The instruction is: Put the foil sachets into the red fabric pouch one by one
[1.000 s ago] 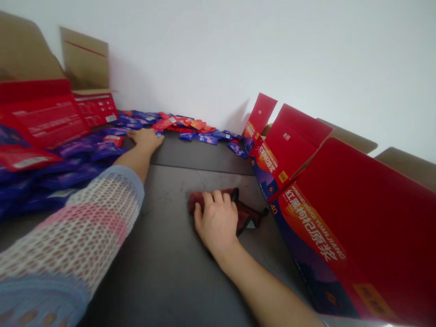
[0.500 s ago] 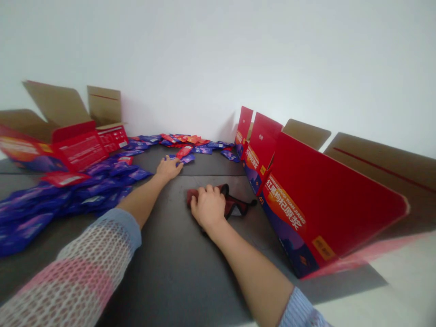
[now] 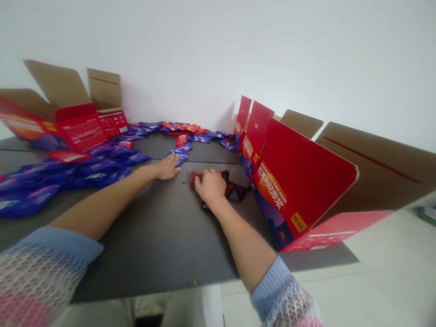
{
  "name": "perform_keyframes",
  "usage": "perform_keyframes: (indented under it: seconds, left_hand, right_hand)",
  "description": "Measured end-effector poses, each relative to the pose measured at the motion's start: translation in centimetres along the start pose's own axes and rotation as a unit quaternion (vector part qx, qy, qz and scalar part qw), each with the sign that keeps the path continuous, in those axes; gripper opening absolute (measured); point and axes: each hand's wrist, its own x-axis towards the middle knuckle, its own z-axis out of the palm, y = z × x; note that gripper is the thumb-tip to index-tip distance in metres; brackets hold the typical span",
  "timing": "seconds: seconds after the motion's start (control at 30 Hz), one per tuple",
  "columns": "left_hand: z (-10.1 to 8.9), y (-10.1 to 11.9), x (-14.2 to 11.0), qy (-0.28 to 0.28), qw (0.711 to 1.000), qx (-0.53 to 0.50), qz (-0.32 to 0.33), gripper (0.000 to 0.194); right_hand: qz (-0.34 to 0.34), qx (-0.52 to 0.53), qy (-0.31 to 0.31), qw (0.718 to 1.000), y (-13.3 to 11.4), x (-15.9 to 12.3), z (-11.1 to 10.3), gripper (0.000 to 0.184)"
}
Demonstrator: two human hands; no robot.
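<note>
My left hand (image 3: 166, 167) lies flat on the dark table with its fingers stretched out. Its fingertips touch a few purple sachets (image 3: 180, 154), and a red sachet (image 3: 181, 140) lies just beyond them. To the right, my right hand (image 3: 211, 187) has its fingers curved over a dark red, cloth-like item with black edging (image 3: 235, 191). The palm hides much of this item, so its exact kind is unclear. Behind both hands, a row of purple and red sachets (image 3: 185, 129) runs along the wall.
Open red cartons (image 3: 272, 181) line the right side of the table, flaps up. On the left stand more open red cartons (image 3: 81, 127), with a large heap of purple sachets (image 3: 81, 175) before them. The table's front edge (image 3: 153, 293) is near me.
My left hand has come from the sachets at the back toward me and to the right, and some sachets now lie nearer. My right hand stays on the dark red item. The camera view has shifted.
</note>
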Motion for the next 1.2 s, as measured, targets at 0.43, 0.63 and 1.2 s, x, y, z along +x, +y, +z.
perform_keyframes:
  seconds: [0.43, 0.63, 1.2]
  left_hand:
    - [-1.6, -0.6, -9.5, -0.007, 0.996, -0.016, 0.089, 0.081]
    - [-3.5, 1.0, -5.9, 0.199, 0.978, -0.009, -0.056, 0.063]
    - [-3.9, 5.1, -8.4, 0.034, 0.862, -0.487, -0.134, 0.026]
  right_hand:
    - [0.013, 0.056, 0.045, 0.997, 0.8, 0.2, 0.2, 0.032]
    - [0.004, 0.042, 0.031, 0.999, 0.9, 0.2, 0.2, 0.032]
    - [-0.125, 0.122, 0.121, 0.977, -0.7, -1.4, -0.3, 0.036]
